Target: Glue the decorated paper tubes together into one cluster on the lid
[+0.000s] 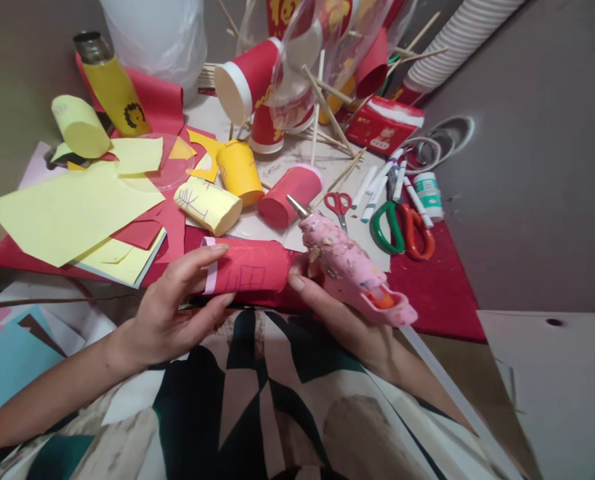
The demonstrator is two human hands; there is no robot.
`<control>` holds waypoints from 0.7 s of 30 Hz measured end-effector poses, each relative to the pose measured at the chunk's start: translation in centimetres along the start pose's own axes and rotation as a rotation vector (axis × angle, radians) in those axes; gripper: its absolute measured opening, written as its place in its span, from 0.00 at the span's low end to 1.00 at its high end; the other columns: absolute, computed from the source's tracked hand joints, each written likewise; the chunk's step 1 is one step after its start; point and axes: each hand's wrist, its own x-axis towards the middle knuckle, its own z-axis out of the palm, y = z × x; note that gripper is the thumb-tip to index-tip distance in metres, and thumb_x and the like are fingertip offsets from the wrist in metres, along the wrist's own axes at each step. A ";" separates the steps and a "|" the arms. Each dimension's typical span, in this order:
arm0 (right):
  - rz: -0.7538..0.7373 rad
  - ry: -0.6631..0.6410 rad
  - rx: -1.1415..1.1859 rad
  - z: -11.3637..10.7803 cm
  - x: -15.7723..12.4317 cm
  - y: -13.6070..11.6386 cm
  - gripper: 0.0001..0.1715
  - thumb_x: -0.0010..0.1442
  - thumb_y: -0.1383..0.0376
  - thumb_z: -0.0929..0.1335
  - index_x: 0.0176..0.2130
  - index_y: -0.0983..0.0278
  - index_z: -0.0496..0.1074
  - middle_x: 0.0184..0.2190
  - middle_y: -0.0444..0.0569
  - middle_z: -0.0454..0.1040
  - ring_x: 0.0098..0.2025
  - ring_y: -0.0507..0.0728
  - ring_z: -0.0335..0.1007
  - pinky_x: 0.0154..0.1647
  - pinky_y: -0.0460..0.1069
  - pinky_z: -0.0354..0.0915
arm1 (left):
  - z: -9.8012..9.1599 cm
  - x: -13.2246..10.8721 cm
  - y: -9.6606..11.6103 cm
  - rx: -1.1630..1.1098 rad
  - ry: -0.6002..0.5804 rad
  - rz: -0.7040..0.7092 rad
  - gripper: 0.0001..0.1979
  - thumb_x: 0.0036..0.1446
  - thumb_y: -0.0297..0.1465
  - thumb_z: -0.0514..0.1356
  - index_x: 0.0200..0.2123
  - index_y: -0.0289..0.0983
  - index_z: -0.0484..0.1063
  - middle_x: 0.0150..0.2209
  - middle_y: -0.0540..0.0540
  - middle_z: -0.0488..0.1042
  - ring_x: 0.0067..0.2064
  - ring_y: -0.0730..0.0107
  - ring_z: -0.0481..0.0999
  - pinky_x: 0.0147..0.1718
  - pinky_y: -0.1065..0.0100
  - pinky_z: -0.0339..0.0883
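My left hand [180, 303] grips a red paper tube [252, 267] at its pale left end, thumb below and fingers above. The tube lies level, with purple lines drawn on its side. At its right end is my right hand [327, 303], whose thumb touches or nearly touches the rim. This hand also holds a pink hot glue gun [347, 267] with a stained body, its metal nozzle pointing up and left. A long glue stick [457, 393] sticks out of its back. The gun's handle and most of the right fingers are hidden.
Beyond the hands lie another red tube [292, 193], yellow tubes [240, 173], small red scissors [338, 203], larger scissors [390, 227] and markers [375, 190]. Yellow paper sheets [72, 213] cover the left. Red paper cups [252, 77] and wooden sticks [327, 113] stand behind.
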 end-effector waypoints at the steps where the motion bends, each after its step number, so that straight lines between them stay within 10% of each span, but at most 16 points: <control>1: 0.021 -0.005 0.019 0.1 0.0 0.0 0.15 0.58 0.52 0.76 0.34 0.57 0.70 0.33 0.45 0.76 0.35 0.56 0.72 0.37 0.53 0.72 | 0.0 0.1 0.0 0.026 0.010 0.027 0.42 0.56 0.23 0.70 0.72 0.45 0.61 0.59 0.38 0.77 0.54 0.58 0.84 0.53 0.62 0.82; 12: -0.074 0.063 0.085 0.5 0.7 0.3 0.11 0.58 0.57 0.75 0.35 0.57 0.71 0.35 0.44 0.75 0.38 0.56 0.72 0.44 0.54 0.72 | -0.2 3.7 -0.3 0.053 -0.157 0.385 0.26 0.61 0.28 0.65 0.62 0.46 0.67 0.45 0.45 0.83 0.47 0.57 0.86 0.48 0.61 0.83; 21: -0.106 0.164 0.078 0.5 1.1 1.4 0.07 0.59 0.61 0.74 0.36 0.57 0.72 0.36 0.44 0.75 0.38 0.56 0.73 0.47 0.56 0.71 | 0.6 4.0 -1.8 -0.094 -0.162 0.186 0.24 0.58 0.33 0.67 0.58 0.48 0.72 0.46 0.45 0.81 0.45 0.57 0.85 0.44 0.58 0.82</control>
